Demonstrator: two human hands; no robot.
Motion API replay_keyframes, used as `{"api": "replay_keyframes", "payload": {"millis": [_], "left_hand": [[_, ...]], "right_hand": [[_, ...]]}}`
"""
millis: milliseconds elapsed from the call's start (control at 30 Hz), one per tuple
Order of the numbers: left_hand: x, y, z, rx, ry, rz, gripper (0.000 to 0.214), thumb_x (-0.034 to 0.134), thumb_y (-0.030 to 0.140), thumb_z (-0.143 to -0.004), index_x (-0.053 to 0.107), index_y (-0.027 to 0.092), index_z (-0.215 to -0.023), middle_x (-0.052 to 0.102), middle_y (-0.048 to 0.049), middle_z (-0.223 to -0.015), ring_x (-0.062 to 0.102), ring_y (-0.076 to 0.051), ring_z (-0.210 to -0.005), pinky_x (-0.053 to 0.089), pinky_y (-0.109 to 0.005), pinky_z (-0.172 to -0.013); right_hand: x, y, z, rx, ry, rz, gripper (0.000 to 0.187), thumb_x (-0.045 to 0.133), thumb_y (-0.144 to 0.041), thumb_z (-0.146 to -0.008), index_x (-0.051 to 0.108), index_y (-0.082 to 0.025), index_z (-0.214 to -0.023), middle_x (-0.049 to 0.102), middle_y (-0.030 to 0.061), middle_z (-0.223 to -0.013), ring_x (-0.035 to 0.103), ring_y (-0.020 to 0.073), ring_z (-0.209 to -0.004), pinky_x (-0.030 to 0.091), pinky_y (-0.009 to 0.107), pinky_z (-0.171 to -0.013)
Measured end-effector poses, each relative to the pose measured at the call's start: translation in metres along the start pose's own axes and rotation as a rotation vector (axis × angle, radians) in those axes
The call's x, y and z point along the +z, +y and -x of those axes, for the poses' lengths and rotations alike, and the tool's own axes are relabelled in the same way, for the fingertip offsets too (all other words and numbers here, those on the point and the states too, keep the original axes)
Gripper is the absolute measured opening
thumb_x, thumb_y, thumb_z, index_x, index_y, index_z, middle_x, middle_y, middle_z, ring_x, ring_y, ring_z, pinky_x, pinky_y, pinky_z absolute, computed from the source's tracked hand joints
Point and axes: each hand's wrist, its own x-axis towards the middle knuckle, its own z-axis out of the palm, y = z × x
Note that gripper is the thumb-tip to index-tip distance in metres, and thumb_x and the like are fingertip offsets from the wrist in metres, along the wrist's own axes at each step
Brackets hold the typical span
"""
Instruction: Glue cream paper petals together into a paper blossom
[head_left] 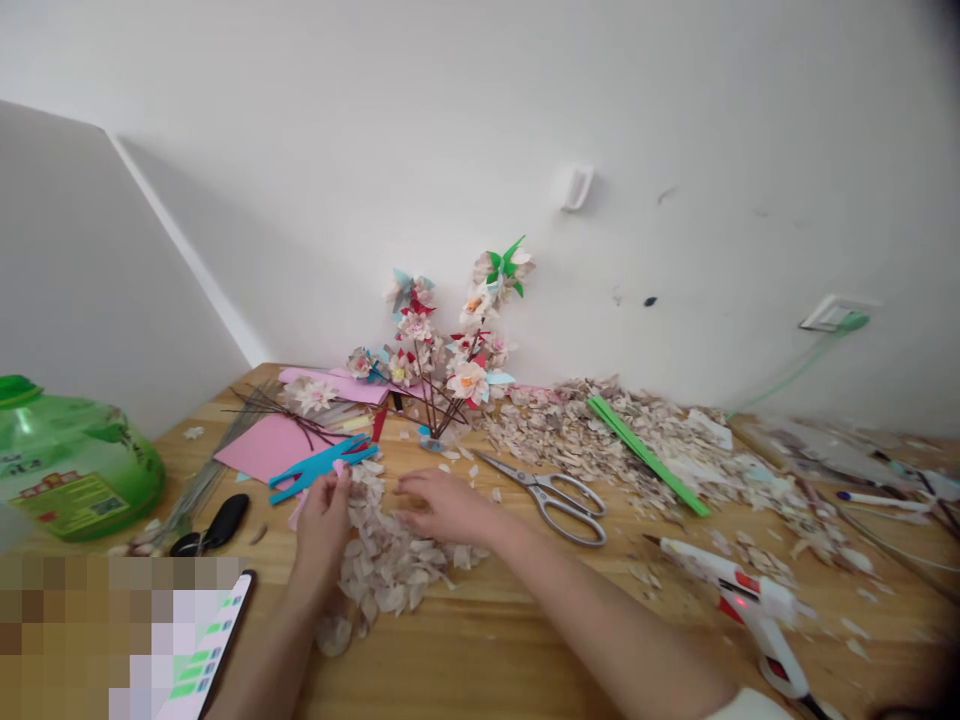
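Note:
My left hand rests at the left edge of a heap of pale dried petals on the wooden table. Its fingers are curled together near the petals and a blue paper cut-out. My right hand lies palm down on the top of the same heap, fingers bent into the petals. What either hand pinches is too small to make out. Behind the heap stands a bunch of paper flowers on dark stems.
Steel scissors lie right of my right hand. A white glue gun sits at the right front, green strips on more petal scraps behind. Pink paper, black-handled scissors, a green plastic jug and a phone are left.

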Motion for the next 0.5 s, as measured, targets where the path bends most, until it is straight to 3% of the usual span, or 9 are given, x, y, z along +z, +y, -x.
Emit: {"api": "replay_keyframes", "payload": {"millis": [133, 200, 300, 400, 500], "left_hand": [[-0.002, 0.008, 0.003, 0.129, -0.147, -0.121, 0.03, 0.041, 0.05, -0.077, 0.05, 0.022, -0.071, 0.06, -0.001, -0.074, 0.055, -0.021, -0.072, 0.044, -0.035, -0.067], [0.0, 0.01, 0.004, 0.184, -0.214, -0.176, 0.028, 0.04, 0.048, -0.077, 0.047, 0.023, -0.067, 0.057, -0.0014, -0.071, 0.054, -0.021, -0.072, 0.044, -0.037, -0.069], [0.004, 0.008, 0.005, 0.233, -0.315, -0.243, 0.027, 0.04, 0.046, -0.077, 0.047, 0.023, -0.065, 0.058, -0.0023, -0.071, 0.055, -0.022, -0.073, 0.044, -0.037, -0.07], [0.006, 0.007, 0.006, 0.244, -0.379, -0.304, 0.025, 0.04, 0.044, -0.078, 0.049, 0.022, -0.071, 0.061, -0.0035, -0.076, 0.058, -0.022, -0.077, 0.045, -0.037, -0.07], [0.004, 0.009, 0.009, 0.237, -0.409, -0.36, 0.024, 0.037, 0.042, -0.08, 0.05, 0.022, -0.076, 0.062, -0.005, -0.081, 0.059, -0.023, -0.081, 0.045, -0.038, -0.072]], "right_hand": [[0.019, 0.001, -0.047, 0.142, 0.114, 0.055, 0.045, 0.057, -0.017, -0.08, 0.046, -0.009, -0.122, 0.046, 0.0156, -0.129, 0.041, 0.0243, -0.119, 0.035, 0.038, -0.098], [0.027, 0.007, -0.07, 0.222, 0.153, 0.085, 0.038, 0.054, -0.024, -0.084, 0.046, -0.016, -0.12, 0.045, 0.0108, -0.129, 0.045, 0.0257, -0.114, 0.038, 0.047, -0.093], [0.034, 0.018, -0.092, 0.271, 0.145, 0.103, 0.032, 0.052, -0.029, -0.086, 0.049, -0.018, -0.116, 0.05, 0.0074, -0.121, 0.053, 0.0227, -0.102, 0.045, 0.045, -0.084], [0.037, 0.021, -0.092, 0.23, 0.081, 0.095, 0.031, 0.052, -0.029, -0.086, 0.05, -0.017, -0.114, 0.053, 0.0073, -0.117, 0.055, 0.0213, -0.098, 0.047, 0.043, -0.081], [0.033, 0.013, -0.068, 0.139, -0.008, 0.061, 0.028, 0.053, -0.028, -0.086, 0.053, -0.016, -0.111, 0.055, 0.0072, -0.115, 0.055, 0.0212, -0.099, 0.046, 0.043, -0.082]]}}
